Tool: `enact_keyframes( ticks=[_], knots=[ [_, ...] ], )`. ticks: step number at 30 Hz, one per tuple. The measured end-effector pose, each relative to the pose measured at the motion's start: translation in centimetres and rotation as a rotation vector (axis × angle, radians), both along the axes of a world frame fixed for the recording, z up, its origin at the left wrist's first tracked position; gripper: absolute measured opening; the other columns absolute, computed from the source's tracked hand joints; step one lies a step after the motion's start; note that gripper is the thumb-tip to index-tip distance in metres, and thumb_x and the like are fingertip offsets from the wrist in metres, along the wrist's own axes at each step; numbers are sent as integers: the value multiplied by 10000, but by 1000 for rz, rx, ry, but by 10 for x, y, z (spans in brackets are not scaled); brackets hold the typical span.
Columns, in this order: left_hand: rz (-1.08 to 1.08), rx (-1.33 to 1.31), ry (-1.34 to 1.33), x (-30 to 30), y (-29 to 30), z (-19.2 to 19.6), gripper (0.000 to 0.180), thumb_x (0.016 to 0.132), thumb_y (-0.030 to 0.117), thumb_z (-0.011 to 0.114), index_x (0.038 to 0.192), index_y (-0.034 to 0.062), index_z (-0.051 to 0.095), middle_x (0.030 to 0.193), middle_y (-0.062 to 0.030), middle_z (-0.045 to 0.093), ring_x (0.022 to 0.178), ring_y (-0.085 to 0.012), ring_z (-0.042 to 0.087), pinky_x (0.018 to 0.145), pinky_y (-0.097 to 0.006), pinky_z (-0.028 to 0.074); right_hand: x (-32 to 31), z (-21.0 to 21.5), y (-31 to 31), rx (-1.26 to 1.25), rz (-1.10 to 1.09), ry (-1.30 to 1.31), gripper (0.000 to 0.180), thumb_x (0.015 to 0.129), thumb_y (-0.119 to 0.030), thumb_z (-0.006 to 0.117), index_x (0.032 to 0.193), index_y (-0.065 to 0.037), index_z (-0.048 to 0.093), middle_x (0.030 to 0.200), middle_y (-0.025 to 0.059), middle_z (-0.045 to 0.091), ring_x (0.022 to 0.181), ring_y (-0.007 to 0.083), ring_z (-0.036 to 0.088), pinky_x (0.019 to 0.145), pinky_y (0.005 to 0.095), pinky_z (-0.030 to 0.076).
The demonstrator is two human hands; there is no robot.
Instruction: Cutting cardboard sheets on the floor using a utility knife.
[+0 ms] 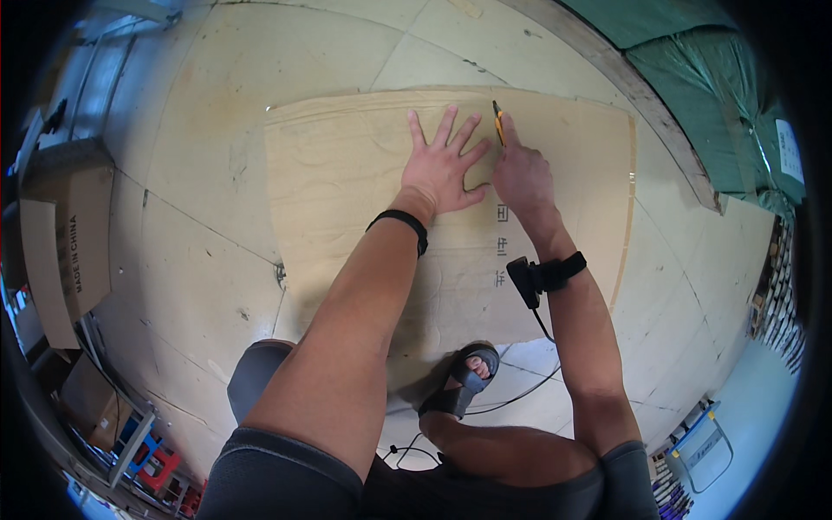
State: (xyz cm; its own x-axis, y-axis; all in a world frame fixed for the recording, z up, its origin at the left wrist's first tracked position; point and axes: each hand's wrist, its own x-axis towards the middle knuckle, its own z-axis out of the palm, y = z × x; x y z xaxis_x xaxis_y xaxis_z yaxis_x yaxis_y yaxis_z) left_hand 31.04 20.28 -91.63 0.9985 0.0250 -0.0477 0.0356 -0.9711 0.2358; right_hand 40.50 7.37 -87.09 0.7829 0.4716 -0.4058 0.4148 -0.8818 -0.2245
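A flat sheet of brown cardboard (pixel 347 186) lies on the floor in front of me, with dark printed marks on its middle. My left hand (pixel 440 165) is pressed flat on it, fingers spread, holding nothing. Just to the right, my right hand (pixel 523 178) is closed round an orange and black utility knife (pixel 499 124). Its dark tip points toward the sheet's far edge, and my index finger lies stretched along it. Whether the blade has gone into the cardboard I cannot tell.
Pale floor tiles (pixel 212 234) surround the sheet. At the left stands an open cardboard box (pixel 87 225) beside shelving. Green wrapped bundles (pixel 702 113) rest on a wooden beam (pixel 667 143) at the far right. My sandalled foot (pixel 464 377) is by the near edge, next to a black cable (pixel 520 399).
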Motion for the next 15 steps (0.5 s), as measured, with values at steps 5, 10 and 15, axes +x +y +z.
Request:
enact_keyframes(
  ticks=[5,10,15],
  knots=[
    [1,-2,-18,0,1,-3,729,821,654,516,1467,321,455,1637,-27,228,1524,-342,96,1053,-827,42,-5,0,-4,38,28,-66,691,889,-145,549,1534,-135,301,864,236,684,817,422,685,751,519,552],
    [3,-19,-39,0,0,-3,703,836,632,504,1463,317,462,1632,-32,239,1522,-347,107,1053,-826,43,-7,6,-7,68,47,-120,640,902,-114,511,1518,-114,338,784,244,678,734,429,683,704,529,551],
    [7,-13,-42,-2,-1,-3,698,835,622,507,1458,310,470,1628,-36,253,1519,-349,117,1058,-822,44,-11,18,-4,-70,-7,52,828,836,-208,686,1544,-144,261,962,246,687,910,423,688,824,510,551]
  ],
)
